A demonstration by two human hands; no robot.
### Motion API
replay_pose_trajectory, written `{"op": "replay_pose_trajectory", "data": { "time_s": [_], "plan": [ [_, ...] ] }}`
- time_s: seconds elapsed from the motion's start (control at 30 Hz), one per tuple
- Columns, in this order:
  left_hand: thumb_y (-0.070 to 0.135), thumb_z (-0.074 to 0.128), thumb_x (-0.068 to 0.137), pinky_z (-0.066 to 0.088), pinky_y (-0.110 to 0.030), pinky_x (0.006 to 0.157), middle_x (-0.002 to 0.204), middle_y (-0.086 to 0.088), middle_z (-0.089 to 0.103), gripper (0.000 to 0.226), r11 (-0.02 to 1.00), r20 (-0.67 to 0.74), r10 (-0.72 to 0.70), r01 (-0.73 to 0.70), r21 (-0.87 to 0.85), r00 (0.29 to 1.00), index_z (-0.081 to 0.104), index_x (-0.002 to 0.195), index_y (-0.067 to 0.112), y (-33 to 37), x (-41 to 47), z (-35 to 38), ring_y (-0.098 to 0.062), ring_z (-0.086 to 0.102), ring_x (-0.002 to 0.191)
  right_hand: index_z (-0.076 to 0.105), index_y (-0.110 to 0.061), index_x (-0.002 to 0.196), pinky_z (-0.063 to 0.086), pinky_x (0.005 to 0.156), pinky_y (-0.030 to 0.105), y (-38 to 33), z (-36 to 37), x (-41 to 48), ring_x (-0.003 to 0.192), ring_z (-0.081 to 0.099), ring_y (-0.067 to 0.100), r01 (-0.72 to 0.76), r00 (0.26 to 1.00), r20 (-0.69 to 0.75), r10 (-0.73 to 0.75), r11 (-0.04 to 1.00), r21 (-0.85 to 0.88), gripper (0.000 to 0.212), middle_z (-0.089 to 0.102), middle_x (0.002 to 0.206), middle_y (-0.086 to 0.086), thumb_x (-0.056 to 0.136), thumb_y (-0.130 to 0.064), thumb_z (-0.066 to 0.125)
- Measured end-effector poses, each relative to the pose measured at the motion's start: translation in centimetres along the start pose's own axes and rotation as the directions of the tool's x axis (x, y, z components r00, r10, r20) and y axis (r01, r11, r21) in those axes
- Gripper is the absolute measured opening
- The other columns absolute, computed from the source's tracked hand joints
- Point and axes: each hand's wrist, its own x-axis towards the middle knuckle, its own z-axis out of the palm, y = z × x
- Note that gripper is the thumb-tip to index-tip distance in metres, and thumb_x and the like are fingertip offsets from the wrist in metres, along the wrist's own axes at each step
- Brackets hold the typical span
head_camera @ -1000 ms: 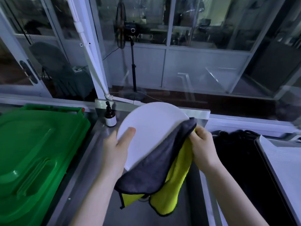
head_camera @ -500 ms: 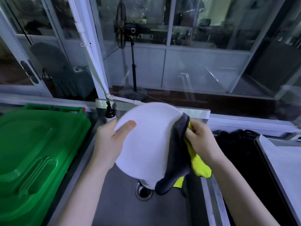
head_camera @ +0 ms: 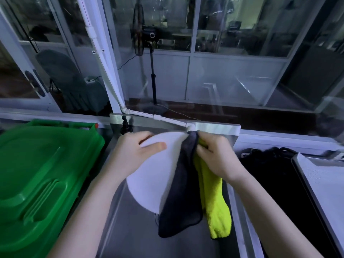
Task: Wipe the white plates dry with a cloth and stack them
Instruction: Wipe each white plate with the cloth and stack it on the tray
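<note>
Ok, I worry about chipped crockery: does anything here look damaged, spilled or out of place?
Nothing stands out. The white plate looks whole, held tilted over the steel sink by the left hand, while the right hand pinches the grey and yellow cloth at its rim.

One head-worn wide-angle camera looks forward and down, close over the plate (head_camera: 152, 174) and sink (head_camera: 130, 235).

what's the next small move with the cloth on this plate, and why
Probably slide the cloth down the plate's right rim: the right hand pinches it at the top edge, the left hand holds the plate tilted above the sink.
</note>
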Motion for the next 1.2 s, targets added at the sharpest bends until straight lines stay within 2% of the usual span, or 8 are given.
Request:
{"op": "replay_pose_trajectory", "data": {
  "time_s": [0.1, 0.23, 0.4, 0.57, 0.73, 0.9, 1.07, 1.2],
  "plan": [
    [0.058, 0.065, 0.066, 0.046, -0.031, 0.065, 0.074, 0.006, 0.07, 0.043, 0.922, -0.209, -0.274, 0.194, -0.336, 0.939, 0.069, 0.083, 0.018, -1.5, -2.6, 1.6, -0.012, 0.061, 0.068, 0.067, -0.003, 0.088, 0.049, 0.073, 0.026, 1.3, 0.1, -1.1, 0.08, 0.053, 0.007, -0.16, 0.948, -0.209, 0.238, 0.929, 0.333, 0.013, 0.069, 0.079, 0.01, 0.096, -0.003, 0.058],
    [0.059, 0.067, 0.068, 0.051, -0.035, 0.07, 0.083, 0.01, 0.074, 0.039, 0.841, -0.246, -0.4, 0.247, -0.48, 0.883, 0.072, 0.087, 0.025, -1.8, -4.0, 4.0, -0.012, 0.067, 0.075, 0.072, -0.012, 0.086, 0.051, 0.075, 0.034, 2.3, 1.1, -2.9, 0.083, 0.062, 0.013, -0.294, 0.874, -0.124, 0.47, 0.715, 0.635, 0.021, 0.072, 0.082, 0.0, 0.099, -0.008, 0.057],
    [0.053, 0.068, 0.072, 0.04, -0.031, 0.06, 0.065, 0.003, 0.059, 0.043, 0.953, -0.133, -0.163, 0.121, -0.279, 0.978, 0.061, 0.073, 0.011, -0.9, -2.1, 1.3, -0.011, 0.052, 0.06, 0.063, -0.025, 0.079, 0.047, 0.068, 0.017, 1.8, -1.6, -2.1, 0.071, 0.054, -0.009, -0.168, 0.976, -0.085, 0.202, 0.939, 0.3, 0.028, 0.066, 0.069, -0.016, 0.095, -0.002, 0.059],
    [0.043, 0.077, 0.076, 0.018, -0.024, 0.047, 0.051, 0.009, 0.024, 0.058, 0.974, 0.139, 0.137, -0.159, 0.163, 0.981, 0.029, 0.053, 0.02, 1.8, 0.1, 1.3, -0.009, 0.023, 0.051, 0.059, -0.014, 0.075, 0.037, 0.06, 0.012, -1.1, -1.1, 0.3, 0.064, 0.043, 0.002, 0.124, 0.977, 0.182, -0.115, 0.991, -0.041, 0.011, 0.05, 0.06, -0.014, 0.086, -0.013, 0.057],
    [0.055, 0.063, 0.073, 0.044, -0.019, 0.065, 0.075, 0.013, 0.07, 0.031, 0.987, -0.102, -0.017, 0.0, -0.16, 0.995, 0.072, 0.085, 0.028, -0.3, -1.5, 0.2, -0.002, 0.059, 0.069, 0.064, -0.02, 0.078, 0.047, 0.067, 0.018, 1.2, -1.5, -0.9, 0.067, 0.053, -0.006, -0.053, 0.991, -0.118, 0.066, 0.992, 0.111, 0.029, 0.064, 0.066, -0.016, 0.091, 0.005, 0.061],
    [0.068, 0.054, 0.076, 0.042, -0.035, 0.07, 0.08, 0.001, 0.059, 0.059, 0.895, -0.283, -0.322, 0.193, -0.403, 0.904, 0.062, 0.087, 0.011, -1.5, -4.4, 4.6, -0.012, 0.051, 0.074, 0.067, -0.006, 0.084, 0.049, 0.067, 0.025, 2.5, -0.2, -2.8, 0.076, 0.057, 0.007, -0.266, 0.875, -0.179, 0.449, 0.757, 0.597, 0.018, 0.067, 0.076, -0.004, 0.098, -0.007, 0.057],
    [0.061, 0.055, 0.076, 0.03, -0.033, 0.064, 0.072, -0.006, 0.042, 0.072, 0.945, -0.284, -0.188, 0.094, -0.313, 0.94, 0.049, 0.082, -0.011, -0.7, -2.5, 2.6, -0.016, 0.037, 0.067, 0.072, -0.021, 0.094, 0.055, 0.079, 0.026, 2.2, -2.1, -2.4, 0.087, 0.065, 0.005, -0.255, 0.947, -0.066, 0.315, 0.86, 0.442, 0.022, 0.077, 0.091, -0.005, 0.098, -0.005, 0.057],
    [0.052, 0.06, 0.084, 0.025, -0.029, 0.055, 0.058, 0.007, 0.033, 0.053, 0.993, -0.045, 0.121, -0.121, 0.006, 0.992, 0.041, 0.063, 0.006, 1.6, -0.2, 0.4, -0.01, 0.03, 0.056, 0.062, -0.025, 0.081, 0.042, 0.064, 0.018, 0.2, -2.8, -0.5, 0.066, 0.05, -0.009, -0.059, 0.998, 0.007, 0.058, 0.994, 0.097, 0.03, 0.063, 0.066, -0.016, 0.091, 0.002, 0.06]
  ]
}}
